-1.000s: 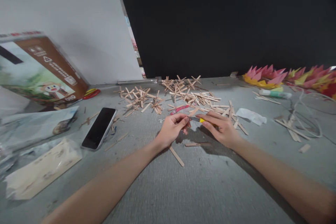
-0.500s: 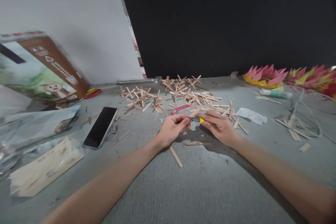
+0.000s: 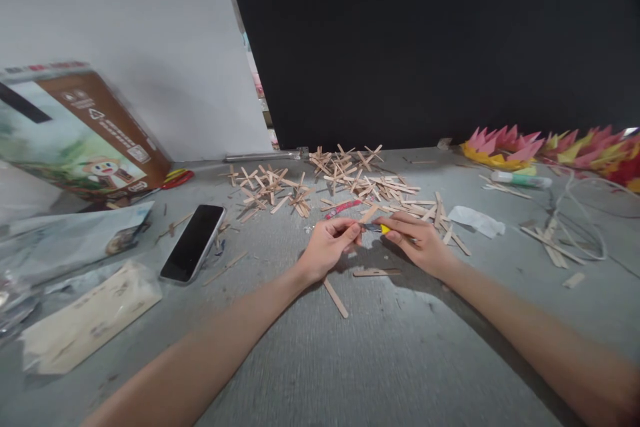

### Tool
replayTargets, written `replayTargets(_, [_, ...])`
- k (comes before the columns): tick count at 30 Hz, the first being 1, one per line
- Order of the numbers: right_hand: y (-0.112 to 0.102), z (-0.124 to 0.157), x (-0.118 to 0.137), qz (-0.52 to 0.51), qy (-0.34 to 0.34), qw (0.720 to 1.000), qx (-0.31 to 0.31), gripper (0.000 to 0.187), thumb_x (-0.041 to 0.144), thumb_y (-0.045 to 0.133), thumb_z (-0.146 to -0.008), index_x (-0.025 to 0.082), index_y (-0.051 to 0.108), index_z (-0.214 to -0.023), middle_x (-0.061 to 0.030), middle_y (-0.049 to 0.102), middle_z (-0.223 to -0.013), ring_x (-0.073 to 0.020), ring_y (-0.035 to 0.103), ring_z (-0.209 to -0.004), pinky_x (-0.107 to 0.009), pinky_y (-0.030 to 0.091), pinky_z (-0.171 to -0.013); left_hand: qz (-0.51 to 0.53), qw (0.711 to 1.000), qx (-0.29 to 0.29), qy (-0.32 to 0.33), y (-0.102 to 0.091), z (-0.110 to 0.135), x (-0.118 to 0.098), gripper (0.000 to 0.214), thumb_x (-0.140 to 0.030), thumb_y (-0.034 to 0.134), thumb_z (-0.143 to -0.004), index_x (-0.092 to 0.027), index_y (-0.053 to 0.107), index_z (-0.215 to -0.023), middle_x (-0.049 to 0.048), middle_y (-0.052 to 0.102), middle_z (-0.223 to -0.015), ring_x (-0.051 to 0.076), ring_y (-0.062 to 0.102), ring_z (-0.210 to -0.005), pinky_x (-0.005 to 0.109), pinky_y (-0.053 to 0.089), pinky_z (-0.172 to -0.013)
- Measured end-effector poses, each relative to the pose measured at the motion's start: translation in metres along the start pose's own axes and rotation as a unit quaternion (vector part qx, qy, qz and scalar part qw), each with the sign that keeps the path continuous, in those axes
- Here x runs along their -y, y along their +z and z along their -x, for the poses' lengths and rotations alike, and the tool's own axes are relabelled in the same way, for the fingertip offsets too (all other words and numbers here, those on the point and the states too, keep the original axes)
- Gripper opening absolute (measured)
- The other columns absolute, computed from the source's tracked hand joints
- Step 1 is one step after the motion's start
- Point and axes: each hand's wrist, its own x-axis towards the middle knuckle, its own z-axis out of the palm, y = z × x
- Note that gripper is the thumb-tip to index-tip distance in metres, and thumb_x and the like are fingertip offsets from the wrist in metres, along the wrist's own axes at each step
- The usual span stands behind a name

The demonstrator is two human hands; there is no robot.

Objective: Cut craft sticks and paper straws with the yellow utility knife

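Above the middle of the grey table, my left hand [image 3: 327,248] is closed, pinching a wooden craft stick [image 3: 369,214] that slants up to the right. My right hand [image 3: 424,244] is closed on a small cutter knife with a yellow end [image 3: 385,229]; its dark blade meets the stick by my left fingertips. Most of the knife's handle is hidden in my palm. Below my hands lie a notched craft stick [image 3: 376,272] and another stick [image 3: 335,298]. A red wrapped strip [image 3: 343,209] lies just behind my fingers.
Craft sticks, many joined in crosses [image 3: 270,185], spread behind my hands. At left are a phone [image 3: 193,243], packets [image 3: 90,320] and a printed bag [image 3: 95,127]. At right are a tissue [image 3: 477,221], a glue stick [image 3: 521,179], a white cable [image 3: 605,240] and pink-yellow paper crowns [image 3: 505,147].
The view has shifted very slightly. My hands keep nearly the same place and grip, with a little more of the knife blade showing between them.
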Motion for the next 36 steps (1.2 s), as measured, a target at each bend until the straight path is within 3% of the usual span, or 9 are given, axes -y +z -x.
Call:
replayTargets(4, [0.0001, -0.0002, -0.0002, -0.007, -0.011, 1.000, 0.010, 0.035, 0.030, 0.051, -0.108, 0.028, 0.067, -0.139, -0.0078, 0.070, -0.102, -0.0217, 0.067, -0.093, -0.034, 0.053, -0.083, -0.049, 0.999, 0.008, 0.008, -0.0003, 0.0012, 0.0023, 0.049, -0.061, 0.069, -0.090, -0.013, 0.066, -0.077, 0.0008, 0.058, -0.068, 0.008, 0.040, -0.055, 0.023, 0.029, -0.054])
replayTargets(16, [-0.0011, 0.0004, 0.0007, -0.017, -0.010, 1.000, 0.015, 0.035, 0.031, 0.050, -0.108, 0.028, 0.067, -0.139, -0.0078, 0.070, -0.101, -0.0218, 0.067, -0.092, -0.034, 0.053, -0.083, -0.018, 1.000, 0.010, -0.007, -0.0003, -0.0004, 0.0051, 0.047, -0.059, 0.074, -0.086, -0.013, 0.070, -0.084, -0.0009, 0.056, -0.066, 0.008, 0.043, -0.055, 0.023, 0.032, -0.054])
replayTargets(24, [-0.0036, -0.0005, 0.0027, -0.013, -0.011, 1.000, 0.011, 0.036, 0.033, 0.048, -0.109, 0.028, 0.068, -0.139, -0.0090, 0.070, -0.104, -0.0227, 0.066, -0.094, -0.036, 0.053, -0.084, -0.009, 1.000, 0.025, -0.003, 0.0017, 0.0012, 0.0016, 0.048, -0.060, 0.072, -0.088, -0.013, 0.066, -0.079, -0.0008, 0.056, -0.066, 0.007, 0.042, -0.054, 0.023, 0.032, -0.054])
replayTargets(28, [-0.0045, -0.0016, 0.0051, -0.007, -0.016, 1.000, 0.012, 0.036, 0.033, 0.047, -0.109, 0.027, 0.069, -0.137, -0.0099, 0.071, -0.103, -0.0239, 0.067, -0.095, -0.037, 0.055, -0.085, -0.039, 0.999, 0.023, 0.007, 0.0005, 0.0018, 0.0009, 0.051, -0.062, 0.069, -0.089, -0.013, 0.065, -0.076, 0.0004, 0.057, -0.066, 0.008, 0.045, -0.056, 0.023, 0.034, -0.056])
replayTargets(32, [-0.0027, -0.0013, 0.0045, -0.015, -0.032, 0.999, 0.012, 0.036, 0.033, 0.048, -0.109, 0.027, 0.069, -0.137, -0.0087, 0.070, -0.097, -0.0224, 0.067, -0.090, -0.035, 0.055, -0.081, -0.064, 0.997, 0.040, 0.007, -0.0020, 0.0010, 0.0048, 0.051, -0.064, 0.070, -0.087, -0.013, 0.070, -0.086, 0.0001, 0.058, -0.066, 0.009, 0.048, -0.057, 0.023, 0.037, -0.056])
replayTargets(36, [-0.0033, -0.0010, 0.0011, -0.018, -0.026, 0.999, 0.009, 0.035, 0.032, 0.049, -0.108, 0.028, 0.068, -0.137, -0.0082, 0.069, -0.099, -0.0220, 0.066, -0.090, -0.035, 0.054, -0.081, -0.052, 0.998, 0.036, 0.003, -0.0011, 0.0008, 0.0061, 0.050, -0.062, 0.067, -0.091, -0.013, 0.068, -0.080, 0.0001, 0.057, -0.067, 0.008, 0.045, -0.055, 0.022, 0.035, -0.055])
